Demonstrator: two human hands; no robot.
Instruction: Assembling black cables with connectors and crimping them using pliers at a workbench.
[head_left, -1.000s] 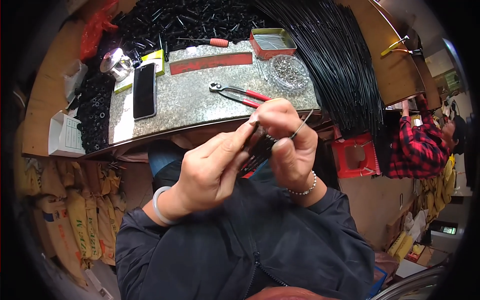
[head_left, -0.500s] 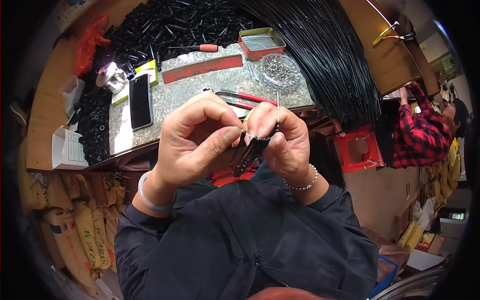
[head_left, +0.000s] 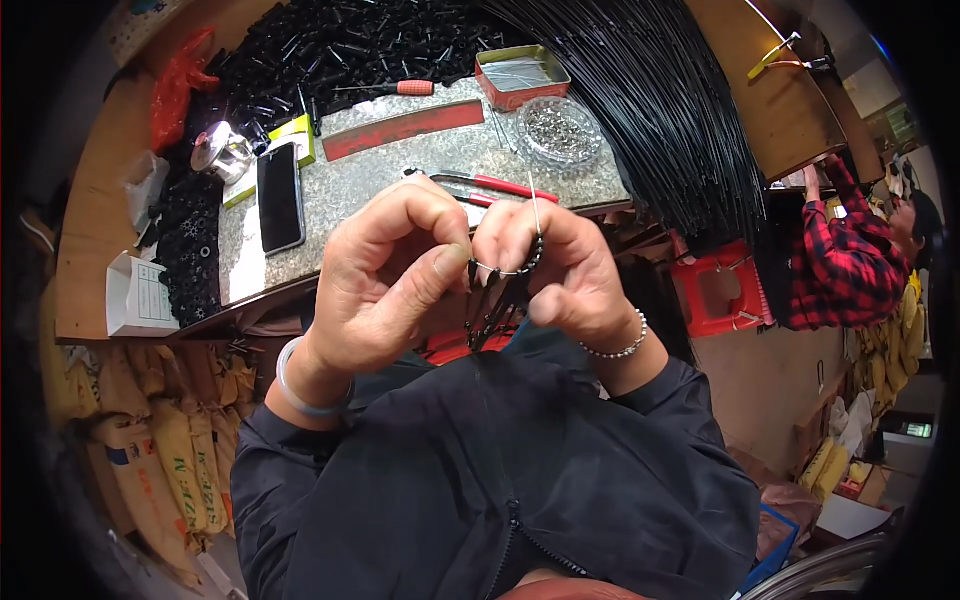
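Over the near edge of the bench, my left hand (head_left: pixel 385 285) pinches one end of a thin, curved pale wire (head_left: pixel 537 210) between thumb and forefinger. My right hand (head_left: pixel 575 270) steadies the same wire with its bent fingers; its thumb is held apart from them. Several small black ends are strung along the curve, and a bunch of thin black strands (head_left: pixel 488 322) hangs below, between my hands. The wire's free tip rises above my right fingers. Just beyond my hands lie red-handled pliers (head_left: pixel 515 187), partly covered by my fingers.
A red tin (head_left: pixel 520 98) of thin rods and a clear dish (head_left: pixel 558 135) of small metal parts stand on the bench. A phone (head_left: pixel 281 200), a screwdriver (head_left: pixel 415 88) and a red strip (head_left: pixel 400 130) lie there. Black rods (head_left: pixel 660 120) flank the right; another person (head_left: pixel 850 250) sits beyond.
My right thumb has lifted away from the strung wire. The wire's upper part has shifted left and tilted, and its curve shows more openly between my hands.
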